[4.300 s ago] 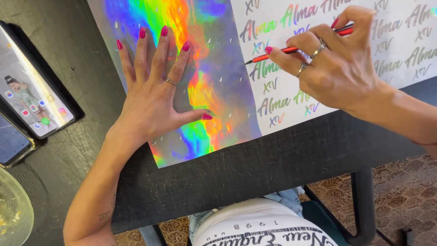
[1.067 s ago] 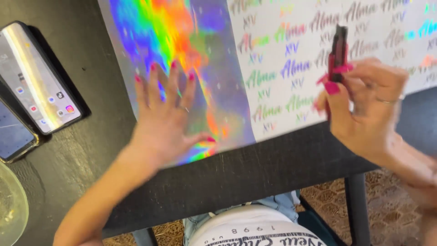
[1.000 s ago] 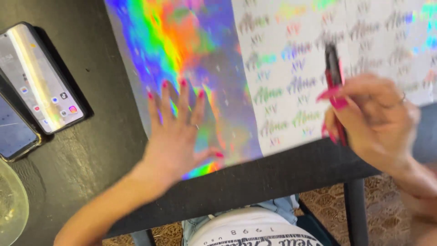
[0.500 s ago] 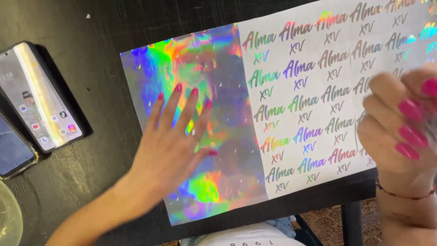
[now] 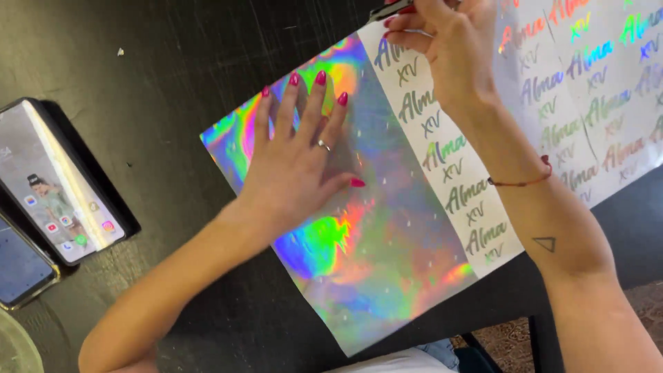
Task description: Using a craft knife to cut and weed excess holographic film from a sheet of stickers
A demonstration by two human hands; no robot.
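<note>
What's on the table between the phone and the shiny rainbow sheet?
Nothing: the head view shows only bare black table between the phone and the sheet under the left hand.

Left hand: bare, no sleeve on the forearm. Long nails painted bright pink-red, all five visible. One thin silver ring on the ring finger.

Right hand: bare too, forearm uncovered to the frame edge. Same pink-red polish on the nails that show near the top edge. Thin red string bracelet around the wrist, with a small knot or bead on its outer side. Small outline triangle tattoo on the forearm below the bracelet, dark line, unfilled.

At the bottom edge, a slice of white top and a bit of blue denim.
</note>
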